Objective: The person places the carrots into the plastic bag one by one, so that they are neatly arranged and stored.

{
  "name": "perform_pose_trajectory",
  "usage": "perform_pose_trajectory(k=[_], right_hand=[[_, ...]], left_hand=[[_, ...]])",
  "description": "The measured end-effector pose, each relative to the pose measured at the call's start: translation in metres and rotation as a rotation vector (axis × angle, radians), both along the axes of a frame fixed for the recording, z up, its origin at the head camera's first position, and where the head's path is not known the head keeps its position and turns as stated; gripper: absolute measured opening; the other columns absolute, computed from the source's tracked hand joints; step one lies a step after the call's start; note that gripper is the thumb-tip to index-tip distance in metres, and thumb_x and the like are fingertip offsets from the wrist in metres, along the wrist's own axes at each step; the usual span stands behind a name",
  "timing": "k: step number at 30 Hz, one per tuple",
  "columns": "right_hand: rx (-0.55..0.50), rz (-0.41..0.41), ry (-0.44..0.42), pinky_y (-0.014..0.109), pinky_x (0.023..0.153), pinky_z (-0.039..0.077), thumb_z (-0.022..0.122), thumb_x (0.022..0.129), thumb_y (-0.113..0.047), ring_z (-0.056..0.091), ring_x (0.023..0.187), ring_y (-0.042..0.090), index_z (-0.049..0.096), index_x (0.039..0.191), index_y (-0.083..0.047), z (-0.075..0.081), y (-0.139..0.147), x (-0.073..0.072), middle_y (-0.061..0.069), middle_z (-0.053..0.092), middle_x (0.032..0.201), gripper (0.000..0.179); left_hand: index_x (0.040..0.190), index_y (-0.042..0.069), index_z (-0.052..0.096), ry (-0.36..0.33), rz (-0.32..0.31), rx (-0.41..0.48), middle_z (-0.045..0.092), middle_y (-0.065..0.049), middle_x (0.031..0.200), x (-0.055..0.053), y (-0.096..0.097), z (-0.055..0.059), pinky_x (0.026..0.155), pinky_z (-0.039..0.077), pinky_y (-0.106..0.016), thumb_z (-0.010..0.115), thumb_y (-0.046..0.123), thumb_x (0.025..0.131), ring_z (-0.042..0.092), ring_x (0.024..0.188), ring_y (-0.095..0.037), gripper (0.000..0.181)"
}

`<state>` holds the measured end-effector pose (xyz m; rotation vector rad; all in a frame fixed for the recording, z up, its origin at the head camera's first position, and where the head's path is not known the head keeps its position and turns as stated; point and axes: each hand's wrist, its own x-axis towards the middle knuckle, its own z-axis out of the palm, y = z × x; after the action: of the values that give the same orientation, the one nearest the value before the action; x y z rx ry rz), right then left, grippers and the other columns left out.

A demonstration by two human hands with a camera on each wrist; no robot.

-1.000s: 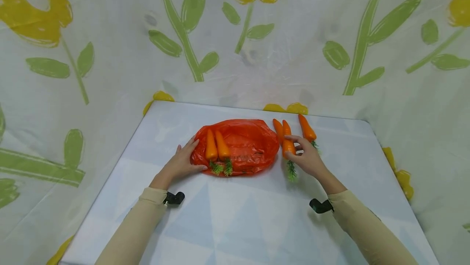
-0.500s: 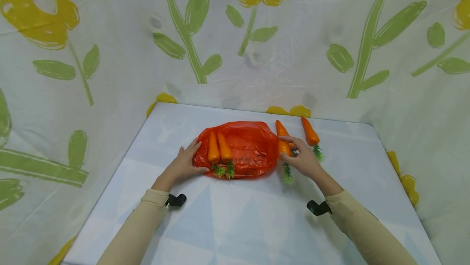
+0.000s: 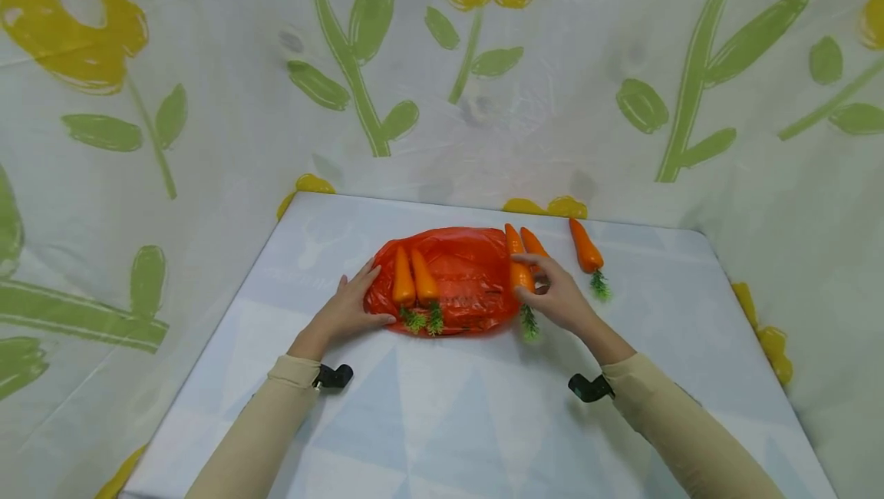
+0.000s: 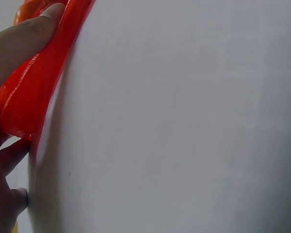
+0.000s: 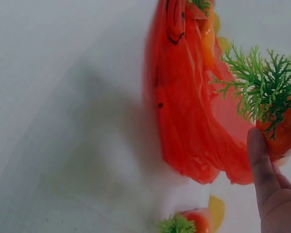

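Note:
A red plastic bag [image 3: 470, 276] lies on the table, with two orange carrots [image 3: 403, 278] with green tops at its left side. My left hand [image 3: 345, 311] grips the bag's left end; in the left wrist view its thumb [image 4: 24, 46] lies along the red plastic, with the other fingers lower down at its side. At the bag's right edge my right hand [image 3: 555, 295] pinches another carrot [image 3: 520, 272] between thumb and fingers. Its leafy top [image 5: 262, 82] shows large in the right wrist view, overlapping the bag there.
Partly behind my right hand lies another carrot [image 3: 534, 241]. Farther right, one more carrot [image 3: 585, 247] lies near the back of the pale, triangle-patterned table [image 3: 428, 414]. A flower-printed cloth [image 3: 228, 100] hangs behind the table.
My right hand has moved left with the pinched carrot, from beside the bag to its right edge. The left hand stays at the bag's left end.

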<state>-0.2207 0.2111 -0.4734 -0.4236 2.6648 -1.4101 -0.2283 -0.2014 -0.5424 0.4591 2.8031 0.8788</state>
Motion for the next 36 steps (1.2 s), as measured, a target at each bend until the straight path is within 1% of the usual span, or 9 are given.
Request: perform_pose_trajectory(k=[5, 9, 13, 19, 24, 29, 32, 34, 36], right_hand=[[-0.033, 0.038, 0.018, 0.034, 0.085, 0.055, 0.074, 0.093, -0.020, 0.059, 0.106, 0.030, 0.056, 0.143, -0.018, 0.000, -0.009, -0.004, 0.011, 0.052, 0.137, 0.053], [-0.017, 0.043, 0.025, 0.036, 0.084, 0.054, 0.073, 0.093, -0.021, 0.056, 0.105, 0.030, 0.057, 0.143, -0.019, -0.001, -0.017, -0.006, 0.011, 0.052, 0.138, 0.052], [-0.002, 0.039, 0.012, 0.039, 0.087, 0.055, 0.072, 0.093, -0.024, 0.055, 0.111, 0.030, 0.057, 0.143, -0.021, -0.002, -0.026, -0.006, 0.010, 0.052, 0.141, 0.052], [0.000, 0.046, -0.014, 0.046, 0.092, 0.055, 0.073, 0.093, -0.024, 0.055, 0.114, 0.030, 0.057, 0.142, -0.022, -0.003, -0.040, -0.006, 0.007, 0.054, 0.141, 0.052], [0.033, 0.055, -0.032, 0.049, 0.096, 0.053, 0.072, 0.093, -0.027, 0.053, 0.119, 0.030, 0.056, 0.144, -0.025, -0.004, -0.050, -0.011, 0.007, 0.051, 0.144, 0.053], [0.039, 0.070, -0.040, 0.050, 0.097, 0.052, 0.072, 0.092, -0.029, 0.053, 0.120, 0.030, 0.057, 0.143, -0.025, -0.005, -0.058, -0.017, 0.006, 0.051, 0.145, 0.053], [0.041, 0.091, -0.057, 0.049, 0.097, 0.053, 0.072, 0.091, -0.030, 0.052, 0.120, 0.028, 0.058, 0.142, -0.027, -0.011, -0.062, -0.019, 0.005, 0.053, 0.142, 0.053], [0.052, 0.103, -0.071, 0.047, 0.097, 0.054, 0.072, 0.091, -0.029, 0.052, 0.119, 0.027, 0.058, 0.141, -0.028, -0.017, -0.064, -0.018, 0.003, 0.054, 0.139, 0.052], [0.062, 0.114, -0.077, 0.046, 0.096, 0.054, 0.073, 0.091, -0.028, 0.053, 0.117, 0.026, 0.059, 0.140, -0.027, -0.024, -0.065, -0.014, 0.004, 0.055, 0.137, 0.051]], left_hand=[[0.161, 0.006, 0.027, 0.015, 0.001, 0.003, 0.011, -0.012, 0.170, -0.005, 0.000, 0.005, 0.124, 0.001, -0.059, 0.083, 0.052, 0.080, 0.021, 0.152, -0.039, 0.109], [0.161, 0.006, 0.026, 0.011, -0.003, -0.004, 0.011, -0.012, 0.171, -0.007, -0.002, 0.006, 0.123, 0.002, -0.060, 0.083, 0.052, 0.081, 0.019, 0.153, -0.041, 0.109], [0.161, 0.005, 0.026, 0.006, -0.001, -0.001, 0.011, -0.013, 0.170, -0.006, -0.003, 0.008, 0.123, 0.001, -0.060, 0.084, 0.050, 0.081, 0.019, 0.153, -0.040, 0.108], [0.161, 0.004, 0.027, 0.027, -0.011, -0.016, 0.013, -0.013, 0.170, -0.005, -0.004, 0.010, 0.124, 0.000, -0.059, 0.083, 0.051, 0.080, 0.023, 0.152, -0.037, 0.109], [0.161, 0.005, 0.027, 0.042, -0.019, -0.019, 0.013, -0.013, 0.170, -0.008, -0.004, 0.015, 0.124, 0.001, -0.059, 0.083, 0.051, 0.080, 0.024, 0.152, -0.037, 0.109], [0.161, 0.005, 0.027, 0.047, -0.022, -0.024, 0.013, -0.013, 0.170, -0.010, -0.002, 0.019, 0.124, 0.001, -0.059, 0.082, 0.052, 0.081, 0.024, 0.152, -0.038, 0.108], [0.161, 0.006, 0.028, 0.036, 0.000, -0.007, 0.014, -0.011, 0.170, -0.006, 0.000, 0.015, 0.124, 0.001, -0.059, 0.083, 0.051, 0.080, 0.024, 0.152, -0.038, 0.108], [0.161, 0.006, 0.028, 0.029, 0.008, 0.000, 0.014, -0.011, 0.170, 0.000, 0.002, 0.007, 0.123, 0.002, -0.060, 0.083, 0.053, 0.079, 0.024, 0.152, -0.038, 0.109], [0.161, 0.006, 0.028, 0.015, 0.014, 0.007, 0.014, -0.011, 0.170, 0.008, 0.005, -0.003, 0.123, 0.002, -0.060, 0.082, 0.055, 0.079, 0.024, 0.152, -0.036, 0.110]])
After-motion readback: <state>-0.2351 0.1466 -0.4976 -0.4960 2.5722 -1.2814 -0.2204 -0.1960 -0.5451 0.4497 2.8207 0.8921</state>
